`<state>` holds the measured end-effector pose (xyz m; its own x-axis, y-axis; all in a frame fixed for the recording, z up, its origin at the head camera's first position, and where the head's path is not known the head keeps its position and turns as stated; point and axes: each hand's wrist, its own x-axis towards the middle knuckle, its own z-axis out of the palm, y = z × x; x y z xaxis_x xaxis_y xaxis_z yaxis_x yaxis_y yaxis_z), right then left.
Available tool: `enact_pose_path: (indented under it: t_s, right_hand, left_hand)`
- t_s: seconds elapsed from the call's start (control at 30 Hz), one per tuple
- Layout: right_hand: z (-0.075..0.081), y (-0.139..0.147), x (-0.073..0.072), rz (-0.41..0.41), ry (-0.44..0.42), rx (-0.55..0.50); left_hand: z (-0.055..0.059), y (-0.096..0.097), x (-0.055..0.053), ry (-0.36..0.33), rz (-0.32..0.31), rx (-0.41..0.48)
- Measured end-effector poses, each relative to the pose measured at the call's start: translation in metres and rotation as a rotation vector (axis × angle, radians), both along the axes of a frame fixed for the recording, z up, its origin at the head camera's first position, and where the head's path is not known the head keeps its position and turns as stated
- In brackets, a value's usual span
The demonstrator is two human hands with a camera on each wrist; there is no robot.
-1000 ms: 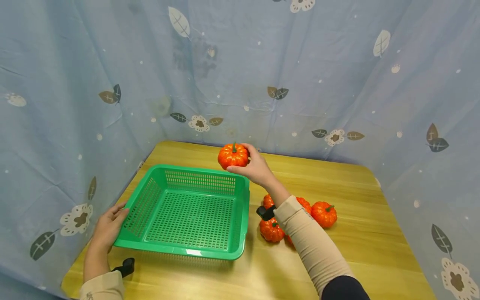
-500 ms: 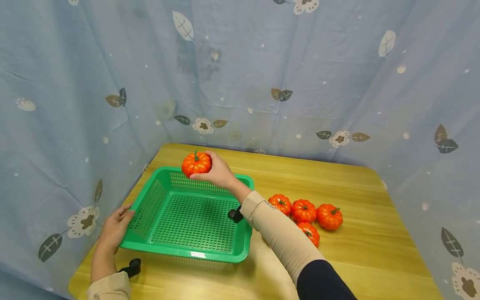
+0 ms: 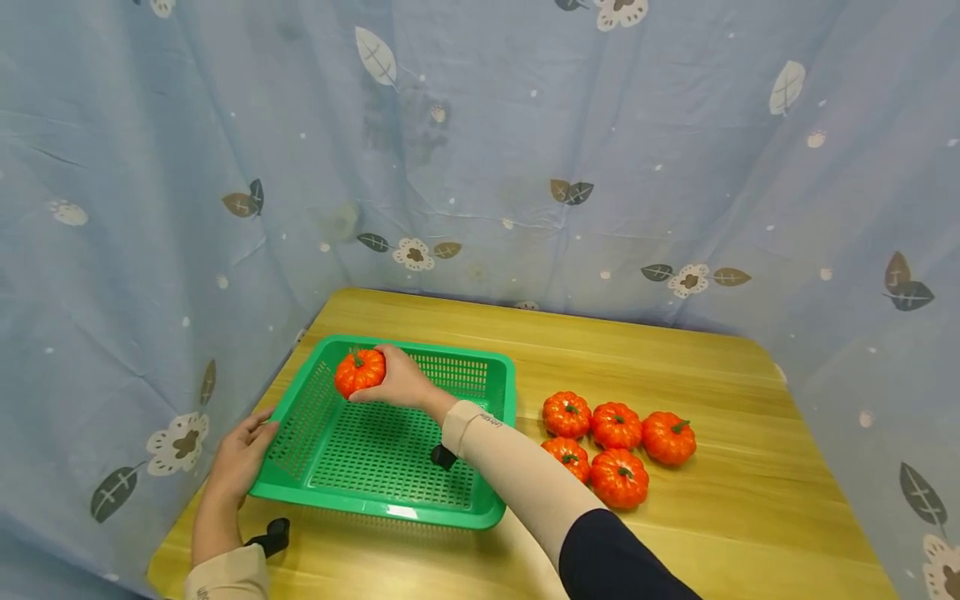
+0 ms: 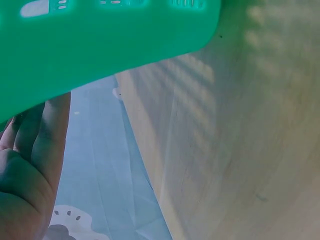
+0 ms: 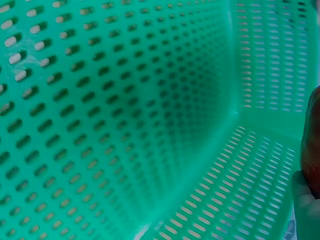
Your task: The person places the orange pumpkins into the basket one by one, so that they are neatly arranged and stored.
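Observation:
A green plastic basket (image 3: 420, 508) with slotted walls sits on the left part of the table. My left hand (image 3: 242, 454) grips its left rim; in the left wrist view the fingers (image 4: 52, 125) reach up behind the green edge. My right hand (image 3: 405, 382) holds a small orange pumpkin (image 3: 360, 372) with a green stem over the basket's far left corner, thumb below and fingers behind. At the right edge of the right wrist view, part of that pumpkin (image 5: 312, 145) shows beside the perforated walls.
To the basket's right, several more orange pumpkins (image 3: 618, 478) stand close together on the wooden table (image 3: 720, 517). A blue patterned curtain (image 3: 480, 150) hangs behind and along both sides of the table.
My right hand has carried the pumpkin left from beyond the basket's far right corner, then lowered it toward the far left corner. The left hand keeps its place on the rim.

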<state>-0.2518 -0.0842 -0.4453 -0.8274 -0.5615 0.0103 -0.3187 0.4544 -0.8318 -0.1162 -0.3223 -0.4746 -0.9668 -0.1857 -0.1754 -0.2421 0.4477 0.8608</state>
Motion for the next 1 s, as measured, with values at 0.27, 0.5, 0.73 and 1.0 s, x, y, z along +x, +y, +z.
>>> enact_pose_path:
  t_s: [0.27, 0.5, 0.73, 1.0]
  right_hand:
    - [-0.022, -0.010, 0.002, 0.026, -0.019, 0.063]
    - [-0.043, -0.023, 0.007, 0.049, -0.046, 0.058]
    - [-0.056, -0.026, 0.007, 0.041, -0.071, 0.068]
    - [-0.061, -0.025, 0.003, 0.033, -0.092, 0.058]
  left_hand:
    - [0.005, 0.000, -0.001, 0.019, -0.012, -0.011]
    - [0.002, 0.001, 0.003, 0.006, -0.015, -0.002]
    - [-0.002, 0.002, 0.007, 0.023, -0.010, -0.003]
    - [0.000, 0.001, 0.003, 0.052, -0.006, -0.002]
